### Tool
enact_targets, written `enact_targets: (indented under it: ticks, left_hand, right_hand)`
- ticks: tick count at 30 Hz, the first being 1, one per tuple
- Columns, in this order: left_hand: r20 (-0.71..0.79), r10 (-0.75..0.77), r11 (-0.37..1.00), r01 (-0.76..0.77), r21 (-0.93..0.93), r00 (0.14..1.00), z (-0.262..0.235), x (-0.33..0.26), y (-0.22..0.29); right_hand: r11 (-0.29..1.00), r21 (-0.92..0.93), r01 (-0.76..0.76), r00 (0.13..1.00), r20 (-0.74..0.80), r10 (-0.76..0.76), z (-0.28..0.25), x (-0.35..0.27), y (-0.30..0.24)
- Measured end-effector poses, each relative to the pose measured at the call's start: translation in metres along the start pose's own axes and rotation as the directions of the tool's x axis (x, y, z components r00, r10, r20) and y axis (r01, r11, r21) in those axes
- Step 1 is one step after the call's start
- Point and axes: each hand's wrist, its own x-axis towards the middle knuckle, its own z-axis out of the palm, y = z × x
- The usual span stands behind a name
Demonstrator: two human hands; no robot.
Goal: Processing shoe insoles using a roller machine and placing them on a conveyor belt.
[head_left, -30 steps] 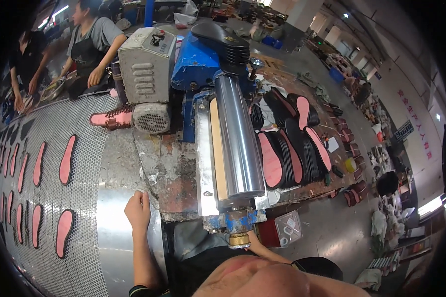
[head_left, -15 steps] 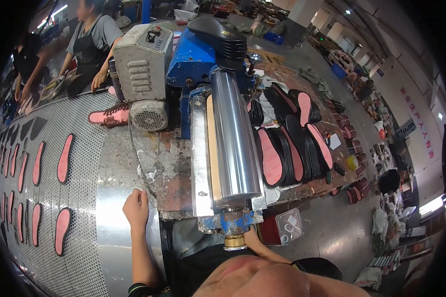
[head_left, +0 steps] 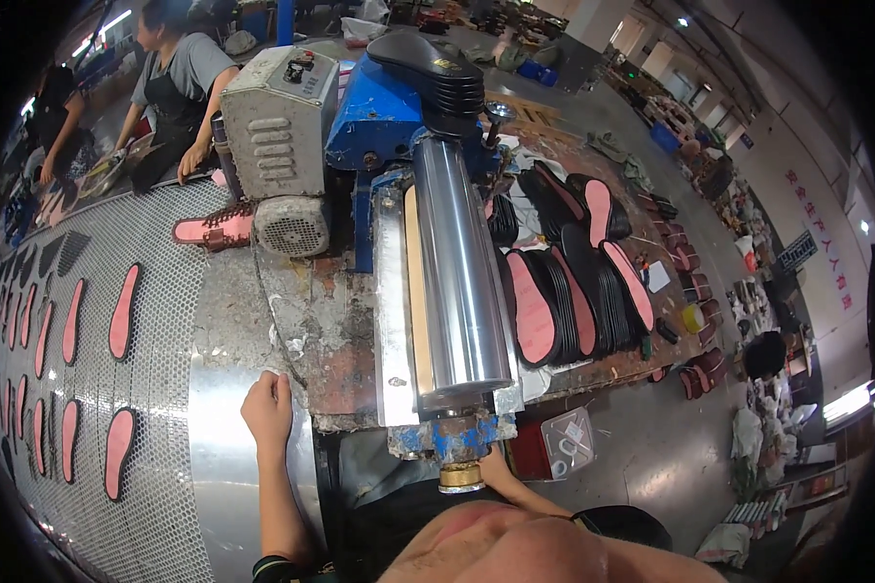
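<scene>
My left hand (head_left: 266,408) rests as a loose fist at the edge of the bare sheet-metal strip (head_left: 226,466), left of the roller machine. Nothing shows in its curled fingers. Of my right hand (head_left: 493,464) only a part is seen below the machine's front end; its fingers are hidden behind the brass-coloured end fitting (head_left: 461,476). A shiny steel roller (head_left: 462,282) points toward me between the hands, with a tan strip (head_left: 419,291) along its left side. Pink-topped insoles with black edges (head_left: 121,452) lie in two rows on the mesh conveyor (head_left: 170,389) at the left.
Stacks of black and pink insoles (head_left: 533,311) stand right of the roller. More black insoles (head_left: 423,73) are piled on the blue housing (head_left: 374,121). A grey control box (head_left: 277,126) and a brown laced shoe upper (head_left: 214,230) sit far left. Two people work beyond the conveyor.
The insoles on the mesh conveyor have shifted slightly left. A co-worker's head has turned and the other co-worker's arms have moved. My hands have stayed in place.
</scene>
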Motion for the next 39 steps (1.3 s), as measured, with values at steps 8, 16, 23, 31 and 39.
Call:
enact_targets:
  ticks: [8,16,23,31,39]
  left_hand:
    - [-0.008,0.000,1.000,0.000,0.011,1.000,0.000,-0.001,0.001]
    - [-0.017,0.007,1.000,-0.007,-0.008,1.000,0.000,-0.001,0.002]
    - [-0.024,0.019,1.000,-0.019,0.002,1.000,-0.001,-0.001,0.002]
    - [-0.014,0.029,1.000,-0.029,0.008,0.999,-0.002,-0.001,0.003]
    - [-0.007,0.008,1.000,-0.008,-0.007,1.000,-0.001,-0.001,0.001]
  right_hand:
    - [0.999,-0.022,0.039,0.999,0.004,-0.039,0.003,0.003,0.011]
    - [0.999,0.004,0.035,0.999,0.025,-0.035,0.000,0.001,0.014]
    - [0.997,-0.020,-0.075,0.997,0.015,0.075,-0.002,0.001,-0.013]
    - [0.992,-0.042,0.120,0.993,0.026,-0.119,0.002,0.003,0.021]
    - [0.996,-0.011,0.091,0.996,-0.013,-0.092,0.005,0.005,0.015]
